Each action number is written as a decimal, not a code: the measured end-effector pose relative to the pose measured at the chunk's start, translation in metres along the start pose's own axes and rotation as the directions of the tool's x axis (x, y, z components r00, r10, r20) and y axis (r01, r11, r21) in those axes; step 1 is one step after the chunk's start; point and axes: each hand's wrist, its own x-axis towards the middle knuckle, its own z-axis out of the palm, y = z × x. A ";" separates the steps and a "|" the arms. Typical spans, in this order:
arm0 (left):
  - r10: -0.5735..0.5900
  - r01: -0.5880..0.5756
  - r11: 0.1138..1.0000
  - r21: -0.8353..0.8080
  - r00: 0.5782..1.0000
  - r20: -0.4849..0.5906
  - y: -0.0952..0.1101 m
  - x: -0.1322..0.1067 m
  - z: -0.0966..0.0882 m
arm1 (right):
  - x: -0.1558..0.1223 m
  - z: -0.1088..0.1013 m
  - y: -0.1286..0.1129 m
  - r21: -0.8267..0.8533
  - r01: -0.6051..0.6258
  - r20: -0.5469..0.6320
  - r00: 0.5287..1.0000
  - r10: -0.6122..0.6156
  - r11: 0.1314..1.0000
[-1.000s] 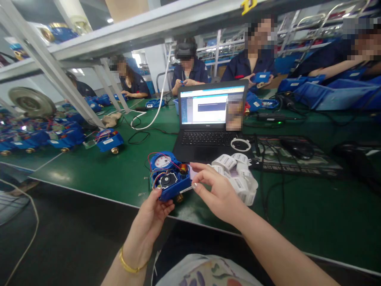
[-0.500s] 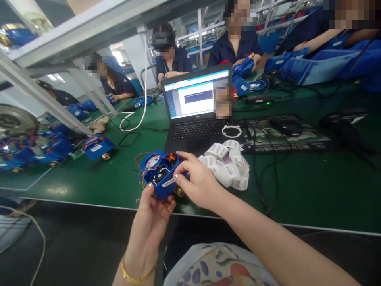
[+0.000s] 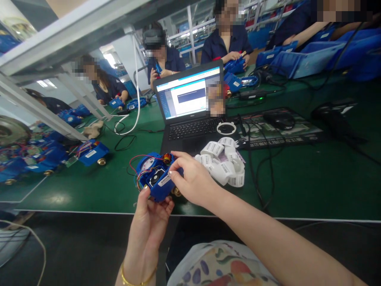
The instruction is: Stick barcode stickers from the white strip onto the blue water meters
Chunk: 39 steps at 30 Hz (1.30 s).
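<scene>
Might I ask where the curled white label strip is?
In the head view, the strip lies right of centre on the green table, beside the right hand.

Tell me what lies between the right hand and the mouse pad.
In the head view, the label strip, then black cables, lie between the right hand and the mouse pad.

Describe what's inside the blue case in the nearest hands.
Inside the blue case: a black round part, a white dial, a coppery coil and thin wires. Whatever lies beneath them is covered.

Green workbench [image 3: 297, 190] over dark floor [image 3: 83, 246], pale metal shelving [image 3: 56, 37] above.
</scene>
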 end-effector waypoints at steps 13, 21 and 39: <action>0.019 -0.018 1.000 -0.009 0.987 0.159 -0.003 0.008 -0.015 | -0.001 0.002 0.000 -0.002 -0.007 -0.033 0.999 0.007 1.000; 0.017 -0.013 1.000 -0.021 0.984 0.179 -0.005 0.013 -0.016 | -0.002 0.003 0.001 0.005 0.006 -0.049 0.999 -0.006 1.000; 0.109 -0.115 0.990 0.086 0.991 0.073 -0.011 0.013 -0.027 | -0.002 0.014 0.018 0.255 -0.020 -0.117 0.992 0.051 0.967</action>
